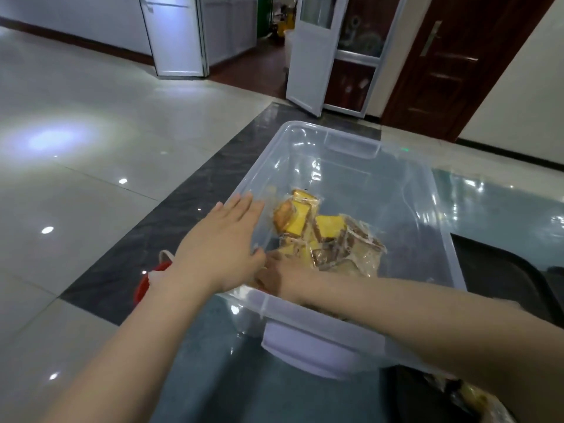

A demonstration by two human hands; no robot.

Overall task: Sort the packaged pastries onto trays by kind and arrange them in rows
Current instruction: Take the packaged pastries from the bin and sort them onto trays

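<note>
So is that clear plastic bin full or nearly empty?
Nearly empty. The clear bin holds only a small pile of packaged pastries near the hands; most of its bare floor shows.

A loose heap of packaged pastries [323, 236] sits in the clear plastic bin [427, 209], bunched toward its near left part, each piece sealed in a transparent wrapper. Yellow sponge pieces [297, 219] lie at the left and top of the pile, tilted every which way. Brown ones [355, 239] crowd the right side, overlapping the yellow. Paler wrapped pieces [357, 264] lie at the near edge of the heap.
</note>
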